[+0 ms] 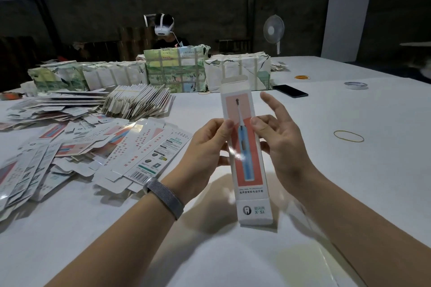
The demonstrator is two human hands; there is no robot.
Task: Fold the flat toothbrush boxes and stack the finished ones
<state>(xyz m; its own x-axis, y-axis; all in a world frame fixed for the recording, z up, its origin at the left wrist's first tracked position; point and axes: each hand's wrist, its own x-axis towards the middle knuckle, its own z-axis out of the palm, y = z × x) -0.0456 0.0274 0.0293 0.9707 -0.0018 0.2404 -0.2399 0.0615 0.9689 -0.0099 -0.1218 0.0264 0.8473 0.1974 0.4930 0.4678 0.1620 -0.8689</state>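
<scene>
Left hand [205, 144] and right hand [277, 137] pinch the upright toothbrush box [245, 154] at its edges; flat boxes [98, 147] lie left.

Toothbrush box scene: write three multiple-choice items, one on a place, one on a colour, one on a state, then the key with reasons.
1. Where does the black phone lie?
A. on the table beyond the held box
B. on the flat boxes
C. in a hand

2. What colour is the toothbrush printed on the held box?
A. green
B. blue
C. black

3. How is the held box kept up?
A. lying on the table
B. left hand only
C. both hands hold it

Key: A, it lies on the white table; B, its handle is light blue; C, left hand and right hand pinch its sides.
</scene>
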